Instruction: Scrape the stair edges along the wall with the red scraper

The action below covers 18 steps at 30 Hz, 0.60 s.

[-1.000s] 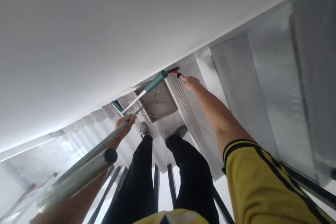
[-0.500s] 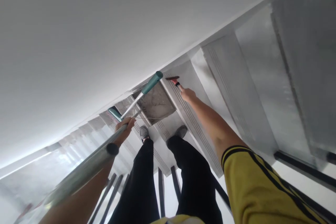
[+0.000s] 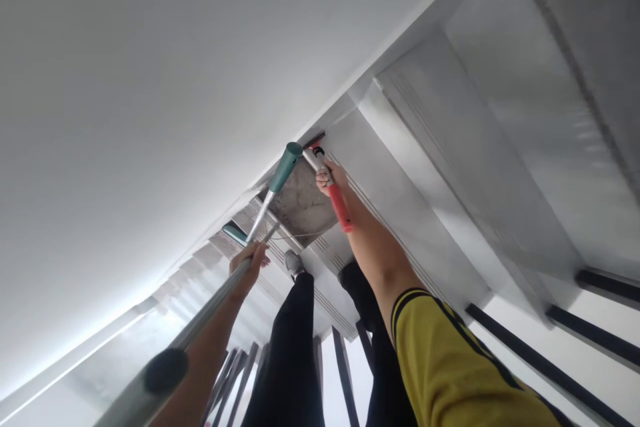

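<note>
My left hand (image 3: 249, 260) grips a long silver pole (image 3: 200, 320) that runs toward the camera. My right hand (image 3: 330, 179) holds a scraper with a red handle (image 3: 339, 203); its blade end (image 3: 314, 141) touches the corner where the white wall meets a grey stair step. A second pole with a teal grip (image 3: 281, 170) leans against the wall just left of the scraper, above a dirty, bare patch of step (image 3: 300, 203). My black trouser legs and grey shoes (image 3: 291, 260) stand on the steps below.
White wall (image 3: 150, 80) fills the upper left. Grey grooved stair steps (image 3: 450, 167) run along the right. Black railing bars (image 3: 575, 347) edge the stairs at the lower right and between my legs.
My right hand has drawn back left toward the teal pole and turned the scraper, so its red handle now shows below the hand. The view has swung right; the left hand keeps its pole.
</note>
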### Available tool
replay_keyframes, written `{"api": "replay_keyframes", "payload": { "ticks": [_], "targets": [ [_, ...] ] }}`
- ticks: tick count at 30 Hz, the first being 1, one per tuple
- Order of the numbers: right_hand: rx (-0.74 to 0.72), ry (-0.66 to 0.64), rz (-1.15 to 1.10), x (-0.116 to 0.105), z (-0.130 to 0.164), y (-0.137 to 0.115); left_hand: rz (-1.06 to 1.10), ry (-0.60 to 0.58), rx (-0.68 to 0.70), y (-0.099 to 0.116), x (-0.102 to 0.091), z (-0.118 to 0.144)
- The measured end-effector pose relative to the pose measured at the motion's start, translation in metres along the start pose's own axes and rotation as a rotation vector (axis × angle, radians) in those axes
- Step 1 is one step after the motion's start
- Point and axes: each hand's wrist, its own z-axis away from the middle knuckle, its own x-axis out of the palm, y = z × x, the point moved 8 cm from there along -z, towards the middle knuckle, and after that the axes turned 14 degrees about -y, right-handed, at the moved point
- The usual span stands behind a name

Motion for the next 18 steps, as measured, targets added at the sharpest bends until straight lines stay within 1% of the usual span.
{"api": "replay_keyframes", "payload": {
  "ticks": [3, 8, 10, 12, 15, 18],
  "targets": [
    [0.084, 0.001, 0.066, -0.013, 0.007, -0.009, 0.004, -0.001, -0.028, -0.005, 0.001, 0.0],
    [0.097, 0.078, 0.203, -0.029, 0.018, -0.035, -0.02, 0.018, -0.059, -0.001, -0.001, 0.002],
    [0.08, 0.093, 0.207, -0.031, 0.017, -0.042, -0.021, 0.001, -0.043, 0.002, 0.0, 0.001],
    [0.047, 0.063, 0.204, -0.029, 0.016, -0.049, -0.038, -0.004, -0.037, 0.003, 0.0, 0.001],
    [0.019, 0.029, 0.229, -0.029, 0.015, -0.061, -0.029, 0.019, -0.034, 0.001, 0.0, 0.002],
    [0.023, 0.055, 0.24, -0.032, 0.018, -0.075, 0.021, 0.037, -0.022, -0.001, 0.0, 0.002]
  ]
}}
